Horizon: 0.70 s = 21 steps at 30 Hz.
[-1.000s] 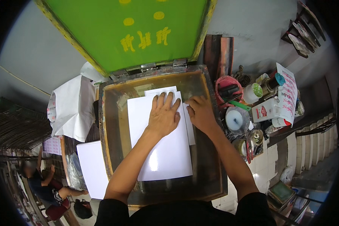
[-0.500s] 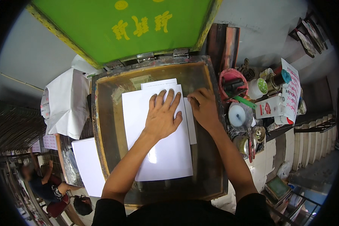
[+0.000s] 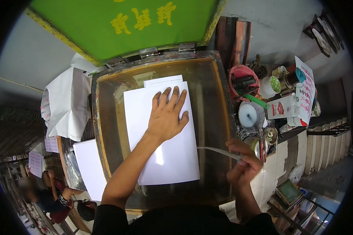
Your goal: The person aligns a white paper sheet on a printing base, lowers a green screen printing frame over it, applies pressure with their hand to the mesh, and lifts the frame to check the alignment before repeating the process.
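Note:
My left hand lies flat with fingers spread on a white glossy sheet, pressing it to the dark glass-like top of a wood-framed table. Another white paper sticks out from under the sheet's far edge. Off to the right, over the table's near right side, my right hand is closed on one end of a thin white strip. The strip is seen nearly edge-on, its other end close to the sheet's right edge.
A hinged green screen with yellow marks stands raised at the far edge. White papers and a white bag are at left. A pink basket, tubs and a white bottle crowd the right. Another person sits far left.
My right hand has drawn the white strip away from beside the sheet's right edge, toward me and to the right. My left hand stays on the sheet.

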Each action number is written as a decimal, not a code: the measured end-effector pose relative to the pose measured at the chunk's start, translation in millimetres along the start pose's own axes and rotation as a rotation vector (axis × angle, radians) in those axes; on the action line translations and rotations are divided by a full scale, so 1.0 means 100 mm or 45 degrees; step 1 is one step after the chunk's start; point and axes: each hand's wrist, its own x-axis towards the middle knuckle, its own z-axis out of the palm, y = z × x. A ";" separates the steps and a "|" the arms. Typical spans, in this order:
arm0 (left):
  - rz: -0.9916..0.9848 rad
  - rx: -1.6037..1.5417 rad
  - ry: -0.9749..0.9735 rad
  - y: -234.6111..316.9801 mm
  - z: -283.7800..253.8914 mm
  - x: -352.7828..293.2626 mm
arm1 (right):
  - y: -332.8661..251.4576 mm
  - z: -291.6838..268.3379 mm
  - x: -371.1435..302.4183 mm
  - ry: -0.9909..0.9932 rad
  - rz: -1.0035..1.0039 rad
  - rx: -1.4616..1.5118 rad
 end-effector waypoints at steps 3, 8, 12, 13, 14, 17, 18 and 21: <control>-0.001 0.002 0.010 -0.01 0.00 0.00 | -0.11 -0.14 -0.07 -0.107 0.553 -0.229; 0.013 -0.001 0.015 0.02 -0.01 0.01 | 0.22 0.20 0.28 -0.363 1.206 -0.085; 0.043 -0.023 0.080 0.02 -0.01 0.01 | 0.41 0.45 0.28 -0.208 1.177 -0.127; 0.035 -0.025 0.084 0.02 0.01 0.00 | 0.46 0.46 0.27 -0.222 1.201 -0.175; 0.028 -0.028 0.088 0.03 0.03 -0.01 | 0.51 0.46 0.25 -0.235 1.224 -0.224; 0.049 -0.097 0.066 0.03 0.03 -0.04 | 0.57 0.50 0.28 -0.156 1.225 -0.280; 0.063 -0.130 0.054 0.02 0.03 -0.04 | 0.58 0.53 0.31 -0.110 1.213 -0.284; 0.180 -0.142 0.107 -0.03 0.07 -0.06 | 0.54 0.61 0.49 -0.118 1.390 -0.231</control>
